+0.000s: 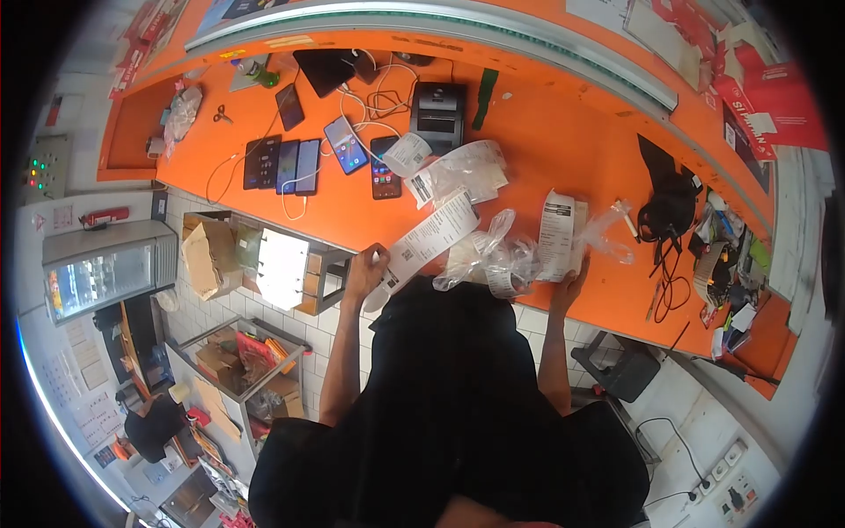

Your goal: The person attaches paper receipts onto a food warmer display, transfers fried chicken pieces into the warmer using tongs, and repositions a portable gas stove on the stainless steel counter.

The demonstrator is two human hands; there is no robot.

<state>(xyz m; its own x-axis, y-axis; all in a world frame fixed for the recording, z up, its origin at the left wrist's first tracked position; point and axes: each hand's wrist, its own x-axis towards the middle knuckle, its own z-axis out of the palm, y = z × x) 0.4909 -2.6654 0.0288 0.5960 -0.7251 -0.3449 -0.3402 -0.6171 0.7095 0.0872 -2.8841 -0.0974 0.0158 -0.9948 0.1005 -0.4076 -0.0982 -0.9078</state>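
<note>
My left hand (366,274) is closed on the lower end of a long printed receipt (429,238), which slants up to the right over the orange counter (370,227). My right hand (568,286) has its fingers closed at the lower edge of a package with a printed receipt (556,238). Clear plastic bags (486,260) lie between my hands, close to my body. Another clear bag (609,236) is just right of the package. More curled receipts (458,173) lie beyond, below the black printer (437,114).
Several phones (345,146) and white cables lie at the left of the counter, with scissors (223,113) farther left. A black bag-like item (664,211) with cords and a heap of small items (735,273) are on the right. A black chair (620,365) stands below the counter.
</note>
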